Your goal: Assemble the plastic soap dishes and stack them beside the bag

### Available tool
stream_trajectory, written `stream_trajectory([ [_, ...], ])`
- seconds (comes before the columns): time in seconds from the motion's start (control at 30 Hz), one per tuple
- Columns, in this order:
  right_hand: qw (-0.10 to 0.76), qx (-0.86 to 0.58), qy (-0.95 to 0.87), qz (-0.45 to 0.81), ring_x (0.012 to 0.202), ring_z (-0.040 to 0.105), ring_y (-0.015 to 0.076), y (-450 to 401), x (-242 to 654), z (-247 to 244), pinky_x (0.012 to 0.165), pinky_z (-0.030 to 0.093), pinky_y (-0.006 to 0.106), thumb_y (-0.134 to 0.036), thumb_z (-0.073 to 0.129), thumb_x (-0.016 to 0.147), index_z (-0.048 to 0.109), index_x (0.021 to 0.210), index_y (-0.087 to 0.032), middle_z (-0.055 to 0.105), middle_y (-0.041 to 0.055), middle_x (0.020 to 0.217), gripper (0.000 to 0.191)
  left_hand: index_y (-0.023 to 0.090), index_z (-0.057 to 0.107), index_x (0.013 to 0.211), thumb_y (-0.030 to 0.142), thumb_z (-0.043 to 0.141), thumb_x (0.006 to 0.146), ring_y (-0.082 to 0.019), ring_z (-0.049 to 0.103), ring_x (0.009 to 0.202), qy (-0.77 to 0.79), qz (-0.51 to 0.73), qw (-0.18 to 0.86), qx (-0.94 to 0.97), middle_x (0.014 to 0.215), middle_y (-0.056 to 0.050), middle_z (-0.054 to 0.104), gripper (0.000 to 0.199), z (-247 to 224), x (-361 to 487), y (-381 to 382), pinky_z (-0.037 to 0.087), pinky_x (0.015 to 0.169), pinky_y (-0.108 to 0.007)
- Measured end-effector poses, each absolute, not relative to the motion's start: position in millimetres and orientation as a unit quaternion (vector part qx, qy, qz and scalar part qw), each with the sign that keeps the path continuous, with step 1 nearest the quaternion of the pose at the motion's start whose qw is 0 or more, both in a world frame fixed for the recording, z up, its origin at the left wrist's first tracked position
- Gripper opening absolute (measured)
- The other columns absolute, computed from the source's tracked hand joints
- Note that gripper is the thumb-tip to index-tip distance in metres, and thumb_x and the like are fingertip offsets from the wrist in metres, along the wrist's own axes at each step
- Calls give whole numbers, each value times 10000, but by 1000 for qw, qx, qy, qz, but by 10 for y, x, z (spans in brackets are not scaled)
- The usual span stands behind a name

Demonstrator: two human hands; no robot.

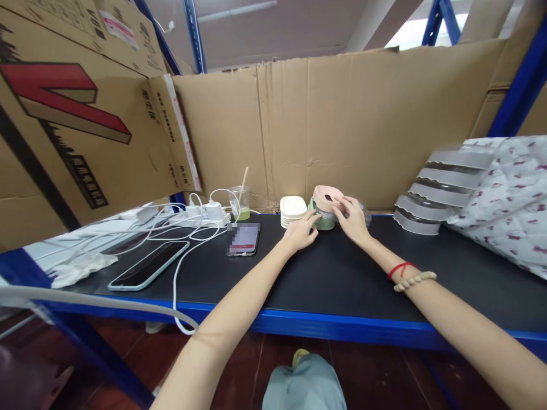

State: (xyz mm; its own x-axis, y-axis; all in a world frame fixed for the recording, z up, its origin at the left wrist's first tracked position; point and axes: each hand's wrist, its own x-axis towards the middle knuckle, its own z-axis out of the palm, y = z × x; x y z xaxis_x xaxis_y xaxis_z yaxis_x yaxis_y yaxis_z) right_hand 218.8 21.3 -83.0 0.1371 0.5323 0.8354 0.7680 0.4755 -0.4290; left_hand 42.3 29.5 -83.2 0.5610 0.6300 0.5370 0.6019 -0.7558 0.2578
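Observation:
A small stack of rounded plastic pieces stands at the back middle of the black tabletop. On top is a pink lid-like piece (325, 199) with a dark slot, tilted slightly. Green pieces (325, 223) and a greyish one show below it. My right hand (352, 219) grips the pink piece at its right side, thumb low and fingers over the edge. My left hand (301, 230) reaches to the left side of the stack, fingertips at the green pieces, thumb apart from the fingers. Just left of it stands a stack of cream square pieces (293, 206), partly hidden by my left hand.
Left lie a phone (244, 239), a pale-cased phone (149, 266), white cables and a power strip (199, 215). A cup (241, 208) with green drink and straw stands behind. Curved clear-grey pieces (444, 188) stack beside a patterned quilted cloth (513, 199) at right. Cardboard (363, 125) walls the back.

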Motion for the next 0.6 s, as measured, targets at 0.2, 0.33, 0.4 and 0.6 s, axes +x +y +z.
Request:
stream_trajectory([
  [0.2, 564, -526, -633, -71, 1081, 530, 266, 232, 2222, -873, 961, 435, 474, -543, 540, 738, 543, 1196, -175, 526, 143, 1139, 587, 194, 543, 1207, 155, 474, 784, -226, 532, 1196, 335, 322, 20, 885, 1384, -127, 465, 430, -865, 430, 341, 423, 1013, -395],
  [0.33, 550, -551, -625, -63, 1063, 539, 280, 197, 2192, -858, 952, 436, 476, -556, 599, 667, 514, 1210, -164, 542, 157, 1148, 675, 170, 541, 1198, 161, 457, 794, -227, 549, 1163, 332, 319, 14, 887, 1353, -149, 473, 412, -865, 431, 350, 449, 979, -380],
  [0.4, 545, -564, -617, -60, 1063, 544, 288, 178, 2182, -842, 923, 452, 472, -552, 604, 658, 495, 1221, -157, 537, 170, 1182, 697, 181, 544, 1186, 170, 455, 800, -216, 571, 1122, 331, 325, 10, 886, 1323, -140, 488, 397, -859, 427, 343, 471, 945, -361],
  [0.6, 533, -589, -600, -96, 1068, 547, 309, 172, 2191, -840, 863, 456, 496, -585, 585, 671, 502, 1174, -195, 559, 154, 1204, 642, 198, 543, 1183, 219, 436, 834, -207, 623, 966, 364, 292, -17, 884, 1263, -124, 508, 366, -798, 402, 232, 509, 830, -341],
])
